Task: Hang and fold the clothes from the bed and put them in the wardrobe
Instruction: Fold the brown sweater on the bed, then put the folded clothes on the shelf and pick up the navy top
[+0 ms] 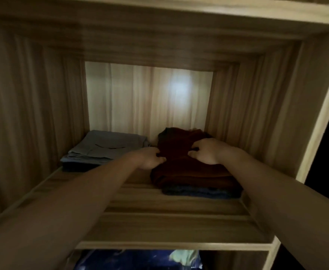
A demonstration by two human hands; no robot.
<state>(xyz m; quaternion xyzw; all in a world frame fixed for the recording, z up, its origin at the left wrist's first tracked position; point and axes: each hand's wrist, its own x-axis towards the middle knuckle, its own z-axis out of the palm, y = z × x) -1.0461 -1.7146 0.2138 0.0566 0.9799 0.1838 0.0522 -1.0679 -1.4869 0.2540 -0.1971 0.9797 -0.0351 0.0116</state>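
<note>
Both my arms reach into a wooden wardrobe compartment. A folded dark red garment (187, 172) lies on the shelf (159, 217) at the right, on top of a folded dark blue garment (198, 191). My left hand (150, 158) pinches the red garment's left edge. My right hand (206, 151) grips a fold on its top. At the left of the shelf lies a folded light blue garment (105, 147) on a darker folded piece (76, 168).
The compartment has wooden side walls (33, 114) and a pale back panel (140, 98) with a light patch. Another shelf (198, 8) runs above. Below the shelf's front edge, blue and pale green cloth (140, 260) shows in a lower compartment.
</note>
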